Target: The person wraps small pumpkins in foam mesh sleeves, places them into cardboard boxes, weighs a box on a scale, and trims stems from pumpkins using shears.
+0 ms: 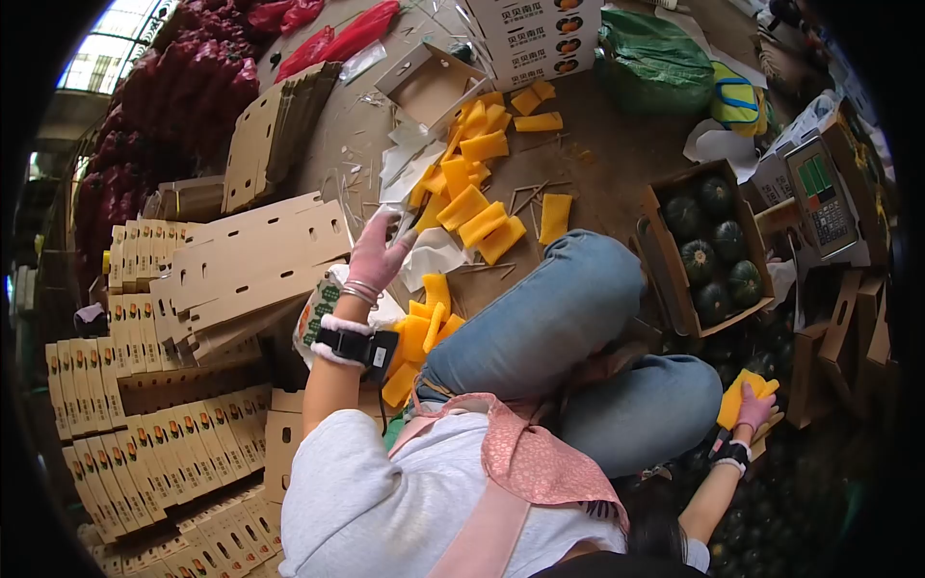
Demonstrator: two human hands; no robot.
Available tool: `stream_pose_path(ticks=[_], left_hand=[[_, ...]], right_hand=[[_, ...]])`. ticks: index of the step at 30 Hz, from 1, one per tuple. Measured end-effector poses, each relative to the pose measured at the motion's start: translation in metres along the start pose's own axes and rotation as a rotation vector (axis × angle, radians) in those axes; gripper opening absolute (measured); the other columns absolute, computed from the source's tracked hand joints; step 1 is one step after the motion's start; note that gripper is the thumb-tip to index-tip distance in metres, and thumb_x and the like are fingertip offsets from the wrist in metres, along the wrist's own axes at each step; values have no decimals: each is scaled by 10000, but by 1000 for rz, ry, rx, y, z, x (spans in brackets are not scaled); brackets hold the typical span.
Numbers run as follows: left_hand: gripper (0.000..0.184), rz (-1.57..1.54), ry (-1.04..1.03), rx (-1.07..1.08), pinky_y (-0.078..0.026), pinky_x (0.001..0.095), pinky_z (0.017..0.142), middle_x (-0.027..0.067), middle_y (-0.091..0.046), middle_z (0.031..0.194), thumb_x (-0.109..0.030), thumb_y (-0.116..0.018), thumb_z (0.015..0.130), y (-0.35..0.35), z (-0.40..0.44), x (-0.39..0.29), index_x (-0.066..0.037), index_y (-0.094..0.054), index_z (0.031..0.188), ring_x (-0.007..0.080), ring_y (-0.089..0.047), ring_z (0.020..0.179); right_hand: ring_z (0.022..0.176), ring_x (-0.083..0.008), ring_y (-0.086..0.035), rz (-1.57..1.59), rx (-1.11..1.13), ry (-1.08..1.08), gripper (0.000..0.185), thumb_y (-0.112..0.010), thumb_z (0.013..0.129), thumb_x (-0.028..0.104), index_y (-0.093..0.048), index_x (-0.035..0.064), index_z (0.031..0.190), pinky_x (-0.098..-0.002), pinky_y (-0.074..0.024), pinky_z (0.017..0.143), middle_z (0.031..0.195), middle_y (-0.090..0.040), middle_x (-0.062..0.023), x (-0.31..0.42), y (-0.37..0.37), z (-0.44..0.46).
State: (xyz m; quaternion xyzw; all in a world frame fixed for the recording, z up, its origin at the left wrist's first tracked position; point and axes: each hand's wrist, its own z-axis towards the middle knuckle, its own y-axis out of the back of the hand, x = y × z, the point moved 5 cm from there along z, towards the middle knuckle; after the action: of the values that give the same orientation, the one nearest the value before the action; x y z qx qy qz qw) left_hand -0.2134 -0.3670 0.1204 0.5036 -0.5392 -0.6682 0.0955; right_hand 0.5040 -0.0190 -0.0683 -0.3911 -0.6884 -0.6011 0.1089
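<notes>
My left hand (381, 247), in a pink glove, reaches out with fingers apart. Beside its fingertips are crumpled white paper sheets (431, 252) and a heap of yellow foam pieces (466, 205). More yellow foam lies below it, near my knee. Low on the right, my right hand (754, 412), also gloved in pink, grips a yellow foam piece (737, 393). It hangs over a dark mass of green pumpkins (756, 515), hard to make out in shadow. Above that hand stands an open cardboard box (696, 323) holding several dark green pumpkins (699, 260).
Flat cardboard sheets (260, 255) and rows of folded cartons (173, 453) fill the left. Ahead are an open carton (434, 87), a printed white box (530, 43) and a green bag (655, 63). A digital scale display (821, 193) stands at right.
</notes>
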Motion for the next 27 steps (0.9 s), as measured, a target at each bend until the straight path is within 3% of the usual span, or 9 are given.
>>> stream_pose_path(ticks=[1,3,5,9,11,15,18,22,27], left_hand=[[510,1,36,19,-494,375,848,194,-647,1043,-385,-685,822,0,-15,19,-24,-562,1162,304,-635,973],[528,9,145,58,-486,384,861,200,-646,1055,-403,-684,810,-1,-42,50,-27,-563,1161,315,-629,991],[533,-1,264,91,-476,384,880,203,-645,1071,-412,-678,809,-6,-58,79,-32,-563,1164,326,-620,1013],[598,16,426,107,-460,366,910,219,-633,1114,-438,-690,776,-25,-69,147,-6,-569,1171,333,-608,1042],[624,-84,537,156,-455,362,917,220,-629,1127,-450,-690,770,-45,-70,178,0,-568,1185,329,-605,1048],[751,-1,505,267,-431,360,973,230,-592,1207,-510,-702,728,-91,-29,219,-9,-528,1260,341,-565,1139],[857,-28,426,276,-411,373,1007,228,-558,1264,-553,-719,685,-126,28,215,-23,-478,1314,337,-537,1184],[932,76,557,371,-368,428,1049,211,-401,1395,-548,-762,652,-162,118,200,-216,-361,1426,377,-405,1285],[1009,61,607,311,-303,516,1074,197,-309,1443,-637,-719,655,-176,207,187,-295,-238,1473,402,-271,1345]], right_hand=[[1018,-352,-596,29,16,21,662,-758,766,321,-415,-12,1223,-394,-470,904,1145,-579,-206,2,-10,-6],[1048,-412,-574,-372,-58,35,656,-684,808,455,-423,-5,1196,-431,-460,915,1193,-555,-245,15,-15,-9],[1065,-440,-556,-487,-83,43,650,-531,864,581,-446,18,1177,-461,-456,901,1187,-563,-259,21,-17,-19],[1037,-450,-560,-503,-125,-21,517,-397,945,506,-467,47,1173,-473,-459,868,1118,-610,-247,19,3,-47],[1049,-437,-557,-507,-307,107,474,-422,940,429,-475,47,1216,-483,-454,863,1155,-593,-242,2,18,-49],[1026,-396,-585,-626,-176,132,450,-533,845,333,-570,35,1180,-457,-455,892,1122,-611,-219,2,61,-72],[986,-376,-601,-803,-131,-7,365,-580,772,259,-610,52,1071,-448,-458,872,1070,-632,-201,21,101,-94],[911,-366,-605,-882,-318,93,262,-596,765,171,-551,56,996,-419,-464,826,1008,-616,-204,77,183,-103],[874,-365,-579,-817,-416,315,278,-607,872,188,-466,19,1043,-381,-460,798,954,-585,-208,195,219,-145]])
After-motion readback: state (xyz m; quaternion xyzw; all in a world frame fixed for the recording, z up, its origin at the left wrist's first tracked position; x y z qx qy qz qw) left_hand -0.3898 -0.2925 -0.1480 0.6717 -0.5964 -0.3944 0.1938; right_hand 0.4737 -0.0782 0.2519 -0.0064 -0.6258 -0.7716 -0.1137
